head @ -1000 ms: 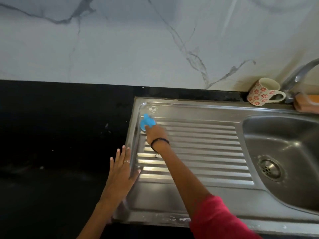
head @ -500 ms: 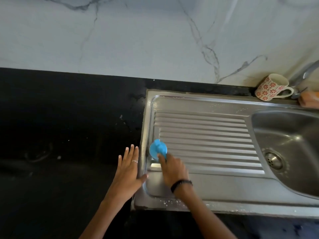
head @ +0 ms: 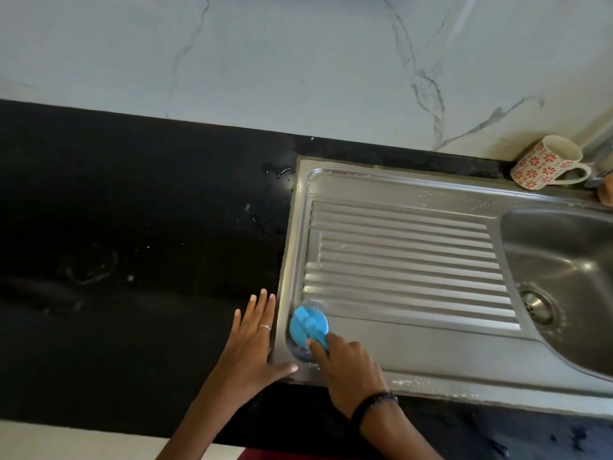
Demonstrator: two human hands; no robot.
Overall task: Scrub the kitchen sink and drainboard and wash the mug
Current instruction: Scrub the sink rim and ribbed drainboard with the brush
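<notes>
A steel drainboard with ridges runs into the sink bowl at the right, where the drain shows. My right hand grips the handle of a round blue scrub brush, which is pressed on the drainboard's near left corner. My left hand lies flat with straight fingers on the black counter, its thumb against the sink's left rim. A white mug with red flowers lies tilted on the back rim near the tap.
The black stone counter stretches to the left, with water drops near the sink's back left corner. A white marble wall stands behind. An orange-brown object sits at the right edge by the tap base.
My right hand has pulled the blue brush from the drainboard's far left corner down its left side to the near left corner. The left hand stayed on the counter.
</notes>
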